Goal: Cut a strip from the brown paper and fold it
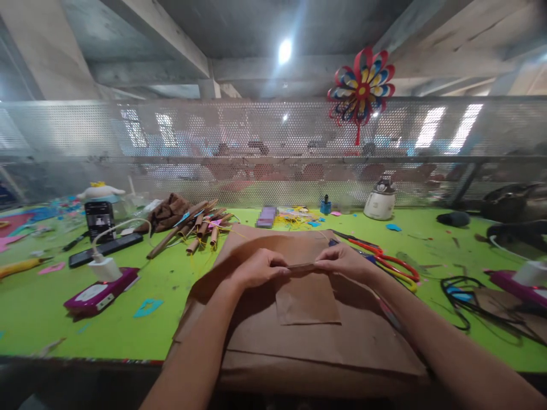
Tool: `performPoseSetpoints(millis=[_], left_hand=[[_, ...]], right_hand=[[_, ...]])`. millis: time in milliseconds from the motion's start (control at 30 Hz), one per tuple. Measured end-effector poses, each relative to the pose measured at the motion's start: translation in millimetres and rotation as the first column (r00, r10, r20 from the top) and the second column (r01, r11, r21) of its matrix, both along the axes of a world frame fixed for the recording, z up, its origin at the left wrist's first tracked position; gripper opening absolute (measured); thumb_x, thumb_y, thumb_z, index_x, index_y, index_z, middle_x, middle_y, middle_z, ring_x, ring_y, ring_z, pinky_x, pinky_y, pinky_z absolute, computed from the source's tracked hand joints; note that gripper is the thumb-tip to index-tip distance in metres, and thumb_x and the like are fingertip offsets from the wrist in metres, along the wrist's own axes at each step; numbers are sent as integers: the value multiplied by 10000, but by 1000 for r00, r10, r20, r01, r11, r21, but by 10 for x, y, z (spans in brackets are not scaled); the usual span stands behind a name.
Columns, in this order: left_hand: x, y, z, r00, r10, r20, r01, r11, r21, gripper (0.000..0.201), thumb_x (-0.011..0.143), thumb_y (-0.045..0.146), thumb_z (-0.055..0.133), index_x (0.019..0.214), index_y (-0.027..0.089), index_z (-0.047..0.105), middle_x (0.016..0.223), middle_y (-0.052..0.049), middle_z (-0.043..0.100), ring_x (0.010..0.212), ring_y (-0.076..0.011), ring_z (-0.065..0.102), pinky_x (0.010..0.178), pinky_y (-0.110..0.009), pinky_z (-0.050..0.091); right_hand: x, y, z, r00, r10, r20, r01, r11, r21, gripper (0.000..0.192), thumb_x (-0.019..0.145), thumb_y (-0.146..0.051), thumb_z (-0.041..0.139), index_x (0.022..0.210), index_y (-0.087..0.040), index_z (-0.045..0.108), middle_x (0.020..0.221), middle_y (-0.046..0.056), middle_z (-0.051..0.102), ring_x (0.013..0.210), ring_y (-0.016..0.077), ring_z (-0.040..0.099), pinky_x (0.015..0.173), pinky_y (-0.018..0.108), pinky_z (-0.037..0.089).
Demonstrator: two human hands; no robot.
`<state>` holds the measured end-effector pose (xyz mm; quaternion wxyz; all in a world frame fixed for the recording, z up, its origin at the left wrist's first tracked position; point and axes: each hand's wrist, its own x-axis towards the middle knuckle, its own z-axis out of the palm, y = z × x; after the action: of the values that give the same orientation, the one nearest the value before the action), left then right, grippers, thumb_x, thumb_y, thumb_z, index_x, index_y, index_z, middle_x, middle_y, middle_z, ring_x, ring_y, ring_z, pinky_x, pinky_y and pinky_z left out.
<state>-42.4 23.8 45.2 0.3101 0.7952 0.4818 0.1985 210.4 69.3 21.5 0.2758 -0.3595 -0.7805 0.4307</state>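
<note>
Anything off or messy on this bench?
Nothing damaged, but it is cluttered. Paper scraps and yellow threads litter the green table, and rolled brown tubes lie in a loose heap. The left hand and right hand pinch the top edge of a small brown paper piece.

blurred purple box (pixel 267 216), perhaps a phone

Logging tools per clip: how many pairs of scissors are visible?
2: red scissors and yellow scissors, both right of the right hand; more may be hidden.
</note>
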Motion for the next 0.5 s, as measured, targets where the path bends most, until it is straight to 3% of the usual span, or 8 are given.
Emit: performPoseSetpoints(millis=[167,367,500], left_hand=[[1,1,7,1000,-13,7,13,1000,-14,262,745,294,558,854,102,698,708,-25,631,640,-122,503,587,-213,371],[51,-7,-1,1000,-6,14,5,999,54,184,737,275,554,724,114,641,617,9,543,583,-98,460,539,-200,328],[41,-4,-34,998,-31,56,34,998,-62,194,755,292,531,701,120,601,542,20,518,514,-99,470,521,-205,347]], right_hand=[[11,2,11,998,7,55,-7,1000,0,374,724,-491,635,716,-121,691,500,-25,520,475,82,421,477,208,303],[34,19,-29,1000,9,1,-9,998,-56,375,732,-492,636,682,-121,643,470,-36,496,436,78,439,452,201,313],[72,24,25,987,122,104,-117,992,-48,397,788,-500,580,802,-117,680,621,21,625,557,119,552,542,226,410]])
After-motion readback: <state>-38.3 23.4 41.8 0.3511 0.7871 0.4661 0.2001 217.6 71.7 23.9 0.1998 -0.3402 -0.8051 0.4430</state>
